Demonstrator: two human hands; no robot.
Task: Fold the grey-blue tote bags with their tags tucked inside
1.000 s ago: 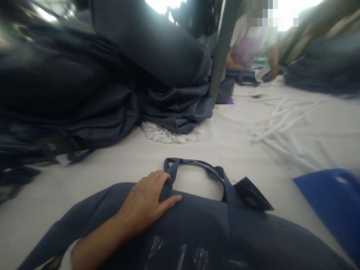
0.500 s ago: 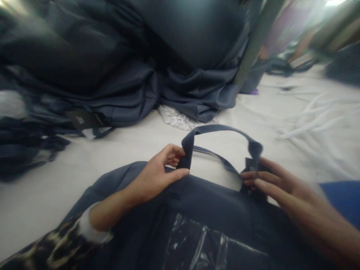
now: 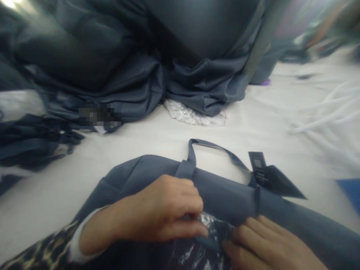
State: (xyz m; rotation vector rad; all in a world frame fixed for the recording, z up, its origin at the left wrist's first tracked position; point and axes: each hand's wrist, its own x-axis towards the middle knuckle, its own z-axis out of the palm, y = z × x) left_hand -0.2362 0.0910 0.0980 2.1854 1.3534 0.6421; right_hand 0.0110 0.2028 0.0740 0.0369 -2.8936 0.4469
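A dark blue-grey fabric bag (image 3: 225, 197) lies in front of me on the pale surface, its rear handle (image 3: 213, 144) standing up in a loop. Over the bag's front is a shiny clear plastic piece (image 3: 187, 257). My left hand (image 3: 168, 208) is closed in a pinch at the plastic's upper edge, thumb below the fingers. Opposite it, my right hand (image 3: 261, 243) has curled fingers at the plastic's right side, slightly blurred. A dark strip of fabric shows between the hands; whether it is the front handle I cannot tell. A black tag (image 3: 257, 167) sticks out behind the bag.
Heaped dark fabric bags (image 3: 135, 90) fill the back, beside a grey-green post (image 3: 261, 45). A clear packet of white pieces (image 3: 191, 114) lies under their edge. White cords (image 3: 329, 112) spread at right. Dark straps (image 3: 33, 140) are piled at left; a blue item (image 3: 350, 191) sits far right.
Both hands have let go of the upright handle bases and moved down and inward to the plastic. The front handle loop no longer stands up. The tag now shows plainly.
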